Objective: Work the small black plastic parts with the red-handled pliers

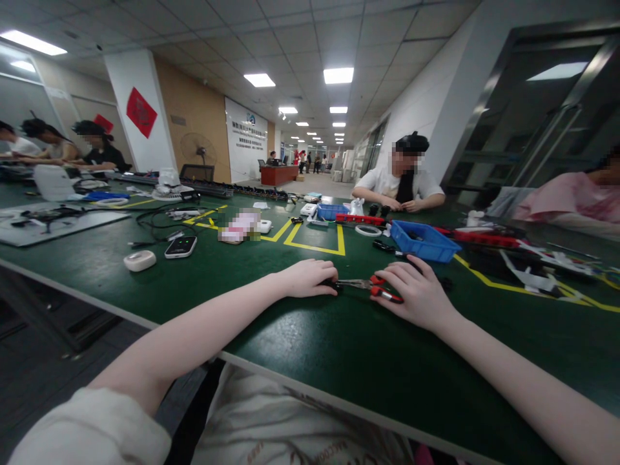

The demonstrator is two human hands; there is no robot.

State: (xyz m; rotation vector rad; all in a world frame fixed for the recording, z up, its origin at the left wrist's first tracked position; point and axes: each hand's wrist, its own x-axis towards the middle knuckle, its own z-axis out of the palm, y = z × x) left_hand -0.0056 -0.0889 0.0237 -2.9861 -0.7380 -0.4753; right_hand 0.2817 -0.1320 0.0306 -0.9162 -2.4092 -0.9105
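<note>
Near the middle of the green table, my right hand (416, 294) is closed round red-handled pliers (386, 294). Their metal jaws point left, towards my left hand (310, 279). The fingers of my left hand are closed on a small dark piece (331, 285), mostly hidden under the fingertips, right at the tip of the pliers. Whether the jaws grip this piece, I cannot tell.
A blue bin (421, 242) with dark parts stands beyond my right hand. A black-handled tool (385, 246) lies beside it. To the left are a phone (239, 227), a black-faced device (181, 247) and a round white case (140, 260). Across the table sits a person (400, 174).
</note>
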